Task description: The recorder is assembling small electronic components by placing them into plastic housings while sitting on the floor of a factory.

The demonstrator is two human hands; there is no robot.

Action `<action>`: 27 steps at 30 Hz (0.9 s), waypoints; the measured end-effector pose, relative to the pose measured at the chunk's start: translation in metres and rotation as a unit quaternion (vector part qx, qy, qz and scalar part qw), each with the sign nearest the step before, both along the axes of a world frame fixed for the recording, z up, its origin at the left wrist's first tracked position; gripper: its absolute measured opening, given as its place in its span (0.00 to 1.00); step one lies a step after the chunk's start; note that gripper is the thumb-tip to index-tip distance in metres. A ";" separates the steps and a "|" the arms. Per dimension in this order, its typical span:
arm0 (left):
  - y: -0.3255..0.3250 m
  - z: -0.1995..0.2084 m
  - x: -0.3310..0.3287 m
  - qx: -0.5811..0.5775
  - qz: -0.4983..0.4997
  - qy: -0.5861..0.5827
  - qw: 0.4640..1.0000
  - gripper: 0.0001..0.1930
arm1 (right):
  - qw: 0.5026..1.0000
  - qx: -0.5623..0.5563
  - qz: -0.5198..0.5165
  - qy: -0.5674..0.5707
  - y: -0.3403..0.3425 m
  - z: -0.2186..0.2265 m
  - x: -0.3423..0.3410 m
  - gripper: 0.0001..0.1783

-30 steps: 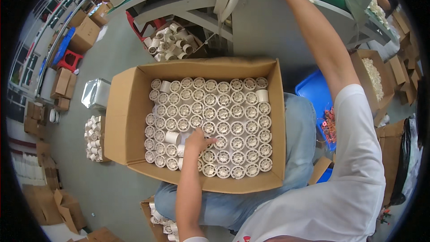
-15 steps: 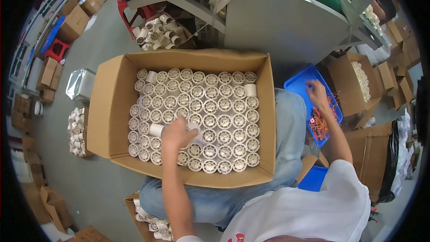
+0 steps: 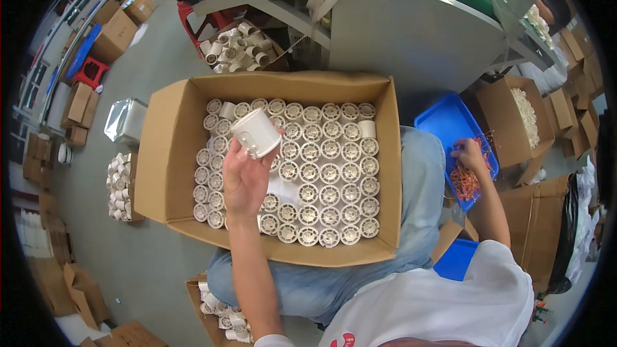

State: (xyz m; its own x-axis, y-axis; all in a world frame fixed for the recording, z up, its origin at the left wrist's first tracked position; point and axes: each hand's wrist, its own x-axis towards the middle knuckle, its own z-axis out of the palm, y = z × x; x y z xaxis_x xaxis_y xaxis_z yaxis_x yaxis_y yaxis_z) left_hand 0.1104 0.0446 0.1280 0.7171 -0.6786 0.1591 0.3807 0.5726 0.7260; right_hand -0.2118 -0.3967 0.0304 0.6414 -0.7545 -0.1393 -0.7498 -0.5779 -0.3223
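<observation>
My left hand [image 3: 247, 180] is raised above an open cardboard box [image 3: 170, 148], its fingers closed around a white plastic cylinder [image 3: 256, 133]. The cylinder is tilted. Rows of like white cylinders [image 3: 309, 172] stand upright in the box, most with spoked round ends facing up, and a few lie on their sides. White sheet shows in a gap among them. At the right, my right hand [image 3: 470, 153] is over a blue tray [image 3: 443, 112], fingers curled and touching a tangled pile of orange-red wires [image 3: 464, 182]. What its fingertips grip is too small to make out.
The box rests against my jeans-clad legs [image 3: 418, 186]. Beyond it stands a grey machine [image 3: 411, 32] with a green top. Cartons of white cylinders [image 3: 234, 48] stand behind and at the left. A carton of small pale parts [image 3: 514, 115] is beside the tray. Another person's arm [image 3: 540, 6] shows far right.
My left hand has lifted a white cylinder up out of the rows, leaving a gap there. My right hand has come down onto the wires, its fingers curling. The whole view has shifted slightly.
</observation>
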 end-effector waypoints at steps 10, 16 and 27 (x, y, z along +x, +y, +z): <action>-0.009 -0.013 -0.020 0.130 0.011 0.084 0.988 0.24 | 0.996 -0.068 0.048 -0.022 0.010 0.018 -0.009 0.21; -0.014 -0.015 -0.018 0.124 0.020 0.064 0.990 0.22 | 0.999 -0.013 0.029 -0.003 -0.012 0.063 -0.030 0.27; -0.018 -0.017 -0.023 0.176 0.013 0.010 0.984 0.20 | 0.957 -0.228 0.055 -0.168 0.034 0.126 0.014 0.19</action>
